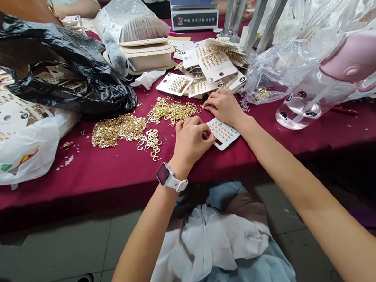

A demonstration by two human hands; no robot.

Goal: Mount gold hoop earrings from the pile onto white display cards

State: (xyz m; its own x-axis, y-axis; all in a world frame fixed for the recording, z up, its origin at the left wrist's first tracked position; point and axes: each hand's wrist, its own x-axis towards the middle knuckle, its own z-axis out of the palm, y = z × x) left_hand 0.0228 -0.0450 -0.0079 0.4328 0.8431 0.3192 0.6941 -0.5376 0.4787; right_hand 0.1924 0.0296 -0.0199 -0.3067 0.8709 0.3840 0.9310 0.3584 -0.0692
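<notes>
View from the head camera, looking down at a work table covered with a maroon cloth [72, 179].

Left hand [191, 139], with a white smartwatch [169, 177] on the wrist: the fingers are curled in tight and the thumb is pressed against them, with the knuckles uppermost. It rests at the left edge of a white earring card [225, 132]. Whether a small piece is pinched between the fingertips cannot be told.

Right hand [224, 106]: palm down, with the fingers loosely bent and slightly spread and their tips on the cloth. It grips nothing visible. The wrist crosses the card's upper right edge.

The earring card lies flat on the cloth near the table's front edge, between the two hands, with rows of gold studs on its face.

Loose gold earring pieces [118, 129] lie in heaps just left of the hands. A second heap [172, 110] lies just beyond the left hand, and a few larger hoops [152, 140] lie beside the left hand.

Behind the right hand is a pile of filled cards [212, 60]. At far left are a black plastic bag [65, 55] and a white plastic bag [21, 157]. At right are a clear plastic bag [290, 61] and a bottle with a pink lid [354, 57], lying on its side. At the back stands an electronic scale [194, 15], and other people sit beyond it.
</notes>
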